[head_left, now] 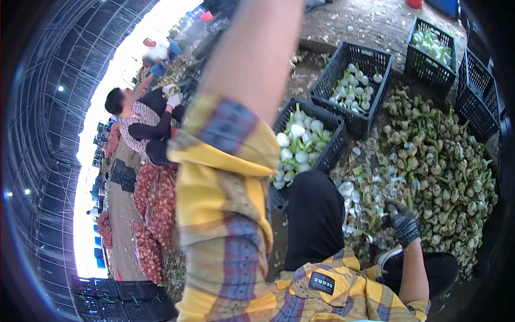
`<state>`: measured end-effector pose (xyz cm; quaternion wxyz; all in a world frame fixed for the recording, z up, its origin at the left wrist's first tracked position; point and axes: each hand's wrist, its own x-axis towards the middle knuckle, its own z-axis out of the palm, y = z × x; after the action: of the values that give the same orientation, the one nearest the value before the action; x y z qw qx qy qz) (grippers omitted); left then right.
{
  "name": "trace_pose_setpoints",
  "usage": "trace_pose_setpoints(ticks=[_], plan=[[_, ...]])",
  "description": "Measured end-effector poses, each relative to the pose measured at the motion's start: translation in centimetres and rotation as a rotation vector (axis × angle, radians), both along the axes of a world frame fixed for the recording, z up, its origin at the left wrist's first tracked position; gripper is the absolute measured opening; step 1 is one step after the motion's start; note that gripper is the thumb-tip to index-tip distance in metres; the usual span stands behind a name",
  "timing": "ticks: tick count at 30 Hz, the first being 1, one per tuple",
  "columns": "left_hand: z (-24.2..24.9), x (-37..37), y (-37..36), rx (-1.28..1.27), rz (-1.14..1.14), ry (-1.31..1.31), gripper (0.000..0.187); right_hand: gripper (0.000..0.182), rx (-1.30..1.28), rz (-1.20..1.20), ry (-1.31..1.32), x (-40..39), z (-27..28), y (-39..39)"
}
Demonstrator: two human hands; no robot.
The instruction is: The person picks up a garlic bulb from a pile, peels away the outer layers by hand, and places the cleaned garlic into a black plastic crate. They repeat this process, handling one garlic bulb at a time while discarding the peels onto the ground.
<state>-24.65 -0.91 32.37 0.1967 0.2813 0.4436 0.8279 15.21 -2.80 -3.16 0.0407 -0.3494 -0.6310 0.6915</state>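
My left arm, in a yellow plaid sleeve, reaches up across the middle of the view; its hand is beyond the top edge. At the lower right is my right hand [402,222] in a dark grey knitted glove, fingers curled. A small pale thing shows at its fingertips, too small to name. The hand is over scattered garlic skins [370,185], beside a large heap of untrimmed garlic bulbs [448,172] with green stems. Past my bent knee, a black crate [338,140] contains cleaned white garlic bulbs [300,140]; my sleeve partly covers it.
Another black crate [382,114] of white bulbs stands behind, with a fuller crate [429,75] to its right and a further crate [477,96] at the edge. On the left are red net sacks [155,201], a seated co-worker [142,126] in white gloves, and stacked black crates [118,295].
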Motion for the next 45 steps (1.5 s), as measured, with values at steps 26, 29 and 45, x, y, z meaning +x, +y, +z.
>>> trace_pose_setpoints(ticks=[26,29,45], plan=[[-39.8,24.5,-2.0,-0.334,-0.519,-0.408,0.038,0.039,-0.132,-0.524,0.212,-2.7,1.8,2.8],[-38.2,24.8,-2.1,-0.603,-0.572,-0.084,0.048,0.037,-0.302,-0.696,0.202,-2.5,1.0,2.8],[-34.7,26.6,-1.4,-0.690,-0.460,0.075,0.053,0.033,-0.195,-0.641,0.289,0.3,0.1,3.6]])
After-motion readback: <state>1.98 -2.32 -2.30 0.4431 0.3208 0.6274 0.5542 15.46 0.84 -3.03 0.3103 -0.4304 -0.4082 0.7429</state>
